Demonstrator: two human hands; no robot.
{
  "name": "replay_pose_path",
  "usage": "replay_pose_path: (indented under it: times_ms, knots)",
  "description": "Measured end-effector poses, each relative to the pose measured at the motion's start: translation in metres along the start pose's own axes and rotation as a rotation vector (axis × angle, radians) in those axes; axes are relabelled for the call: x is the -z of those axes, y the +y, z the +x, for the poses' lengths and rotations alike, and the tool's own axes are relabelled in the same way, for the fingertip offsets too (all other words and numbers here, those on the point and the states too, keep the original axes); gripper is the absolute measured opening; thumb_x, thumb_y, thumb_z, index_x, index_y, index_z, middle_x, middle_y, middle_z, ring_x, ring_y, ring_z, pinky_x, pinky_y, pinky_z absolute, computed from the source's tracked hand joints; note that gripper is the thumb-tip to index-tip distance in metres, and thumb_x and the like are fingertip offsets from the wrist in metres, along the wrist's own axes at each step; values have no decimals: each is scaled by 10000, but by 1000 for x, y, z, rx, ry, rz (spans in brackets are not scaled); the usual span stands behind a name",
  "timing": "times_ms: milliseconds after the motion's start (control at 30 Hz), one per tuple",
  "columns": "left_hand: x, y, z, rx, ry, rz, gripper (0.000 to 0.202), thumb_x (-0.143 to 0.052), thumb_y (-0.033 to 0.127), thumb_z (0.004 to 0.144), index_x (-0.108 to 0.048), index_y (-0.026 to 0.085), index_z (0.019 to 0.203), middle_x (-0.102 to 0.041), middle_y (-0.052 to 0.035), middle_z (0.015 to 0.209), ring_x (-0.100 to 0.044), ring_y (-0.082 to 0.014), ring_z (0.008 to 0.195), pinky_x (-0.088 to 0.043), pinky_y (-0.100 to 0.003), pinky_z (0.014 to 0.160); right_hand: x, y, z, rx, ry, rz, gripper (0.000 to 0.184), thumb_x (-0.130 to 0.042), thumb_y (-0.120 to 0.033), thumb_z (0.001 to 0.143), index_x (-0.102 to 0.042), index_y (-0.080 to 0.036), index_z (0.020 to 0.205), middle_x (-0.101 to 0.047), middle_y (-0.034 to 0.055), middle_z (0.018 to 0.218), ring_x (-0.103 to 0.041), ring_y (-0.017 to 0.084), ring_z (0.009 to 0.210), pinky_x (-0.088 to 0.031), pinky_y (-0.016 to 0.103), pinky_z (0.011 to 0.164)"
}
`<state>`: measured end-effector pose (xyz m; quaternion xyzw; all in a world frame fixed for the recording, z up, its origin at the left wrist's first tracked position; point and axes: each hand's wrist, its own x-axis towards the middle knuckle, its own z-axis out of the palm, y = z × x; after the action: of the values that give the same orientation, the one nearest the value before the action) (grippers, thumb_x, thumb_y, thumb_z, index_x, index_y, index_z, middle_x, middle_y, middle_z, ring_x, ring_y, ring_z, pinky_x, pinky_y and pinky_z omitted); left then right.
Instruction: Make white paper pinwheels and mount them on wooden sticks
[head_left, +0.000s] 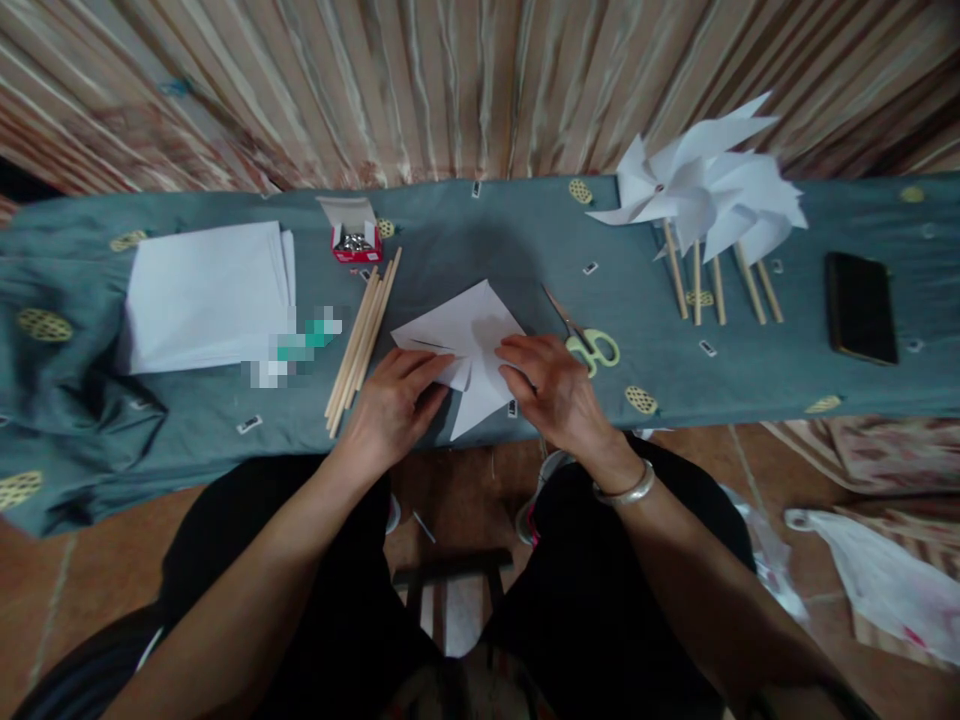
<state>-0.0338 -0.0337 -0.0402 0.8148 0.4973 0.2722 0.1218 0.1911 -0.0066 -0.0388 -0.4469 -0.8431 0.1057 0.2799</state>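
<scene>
A white square sheet of paper [486, 318] with slits cut in from its corners lies on the cloth in front of me. My left hand [396, 396] is closed on its left side, thumb and fingers at a cut flap. On the right side, my right hand [553, 388] has its fingers curled over the paper and its thumb close below them. The sheet's lower corner points toward me between the hands. Scissors [592, 345] with pale green handles lie just beyond my right hand. Several wooden sticks [364, 340] rest in a bundle beyond my left hand.
A stack of white paper [206, 295] lies at the left, near a blurred green-and-white item [300, 342]. An opened red box [356, 245] holds small metal pieces. Finished paper pinwheels [705, 190] on sticks lie back right; a black phone [861, 305] is farther right.
</scene>
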Motion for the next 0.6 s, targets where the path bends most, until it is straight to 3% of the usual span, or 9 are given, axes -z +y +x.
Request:
replay_pose_path:
  times_ms: [167,333,600]
  knots:
    - [5,3,1,54,4,-55,323,-544,279,913,-608,184,1215,-650,-94,1136,-601,-235,1049,-520,-420,915,-3,0,0,-2,-9,45,268,-477,-237,947,-689,-151,1085,-695,111,1158,-621,249,1054,-518,417,955]
    - [3,4,1,-27,56,-56,243,-549,249,911,-657,204,1125,-649,-83,1114,-585,-229,1044,-506,-422,912,-4,-2,-1,-20,-48,55,296,-437,-215,952,-668,-167,1131,-654,109,1232,-581,241,1139,-494,416,1003]
    - [-2,3,1,-29,30,-27,231,-533,189,909,-682,209,1085,-640,-89,1084,-566,-232,1018,-518,-417,867,3,-16,2,-15,-195,4,431,-399,-115,900,-601,-261,1252,-442,70,1481,-404,283,1359,-456,485,1041]
